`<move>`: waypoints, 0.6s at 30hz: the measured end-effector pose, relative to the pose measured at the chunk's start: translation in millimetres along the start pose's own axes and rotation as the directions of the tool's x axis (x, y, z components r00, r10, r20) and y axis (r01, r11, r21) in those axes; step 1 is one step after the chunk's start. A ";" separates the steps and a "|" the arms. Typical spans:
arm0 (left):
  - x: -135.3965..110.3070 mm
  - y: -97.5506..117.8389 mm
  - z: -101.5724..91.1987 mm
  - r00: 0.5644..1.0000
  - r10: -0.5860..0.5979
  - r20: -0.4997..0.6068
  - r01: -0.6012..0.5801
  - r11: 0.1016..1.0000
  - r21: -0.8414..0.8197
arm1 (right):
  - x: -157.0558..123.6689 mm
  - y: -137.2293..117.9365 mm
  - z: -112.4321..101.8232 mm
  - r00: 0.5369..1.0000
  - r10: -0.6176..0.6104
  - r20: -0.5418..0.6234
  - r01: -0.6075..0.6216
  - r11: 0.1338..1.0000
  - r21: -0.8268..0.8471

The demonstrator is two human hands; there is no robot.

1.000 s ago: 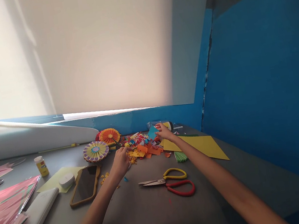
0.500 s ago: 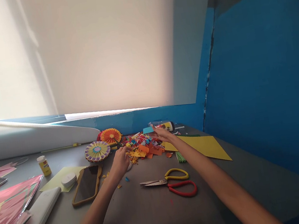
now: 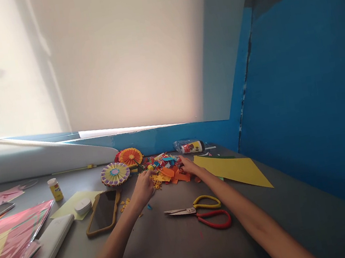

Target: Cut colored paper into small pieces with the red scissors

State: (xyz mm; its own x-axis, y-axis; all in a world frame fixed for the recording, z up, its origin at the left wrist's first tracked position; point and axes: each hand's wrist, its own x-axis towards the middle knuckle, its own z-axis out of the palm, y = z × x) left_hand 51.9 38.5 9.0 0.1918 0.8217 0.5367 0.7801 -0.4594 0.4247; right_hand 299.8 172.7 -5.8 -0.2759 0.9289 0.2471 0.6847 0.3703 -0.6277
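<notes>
Left hand (image 3: 143,190), fingers bunched at the left edge of a heap of cut coloured paper scraps (image 3: 166,172), whether pinching anything cannot be told; right hand (image 3: 191,166), fingers loosely curled, touching the heap's right side. Beyond the left hand, two made-up pleated paper rosettes (image 3: 115,174); right of the right hand, a whole yellow paper sheet (image 3: 231,170). Nearer than and between the hands, red-and-yellow-handled scissors (image 3: 194,209) lie closed on the grey tabletop (image 3: 179,254), with open room around them.
</notes>
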 end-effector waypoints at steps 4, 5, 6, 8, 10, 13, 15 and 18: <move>0.3 -0.9 0.4 1.000 0.007 0.014 -0.007 1.000 -0.008 | 8.5 -1.5 -13.6 0.997 0.048 -0.053 -0.047 0.999 0.028; 0.4 -1.0 0.6 1.000 0.007 0.015 -0.007 1.000 -0.006 | 11.0 -2.4 -18.5 0.997 0.046 -0.056 -0.044 0.998 0.044; 0.6 -1.1 0.7 1.000 0.007 0.015 -0.007 1.000 -0.005 | 13.4 -3.3 -23.5 0.998 0.041 -0.057 -0.038 0.997 0.061; 0.9 -0.9 0.9 1.000 0.008 0.017 -0.008 1.000 -0.002 | 17.6 -4.8 -33.2 0.998 0.027 -0.063 -0.021 0.995 0.097; 1.1 -0.4 0.9 1.000 0.010 0.022 -0.010 1.000 -0.003 | 19.9 -5.4 -40.9 0.997 0.015 -0.077 -0.004 0.991 0.136; 0.9 0.5 0.6 1.000 0.012 0.024 -0.012 1.000 -0.005 | 19.5 -5.2 -47.1 0.995 0.007 -0.096 0.013 0.979 0.205; 0.5 0.8 0.4 1.000 0.012 0.026 -0.012 1.000 -0.009 | 17.7 -5.5 -48.1 0.995 0.005 -0.097 0.019 0.969 0.248; 0.1 0.9 0.3 1.000 0.009 0.029 -0.008 1.000 -0.017 | 15.3 -8.1 -47.9 0.997 0.006 -0.083 0.019 0.955 0.295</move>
State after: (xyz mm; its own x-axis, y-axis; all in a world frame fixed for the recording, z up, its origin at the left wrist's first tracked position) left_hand 52.8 38.2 9.1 0.2160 0.8272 0.5187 0.7686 -0.4717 0.4322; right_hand 322.3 184.1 38.4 -0.2148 0.9281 0.3041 0.4497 0.3703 -0.8128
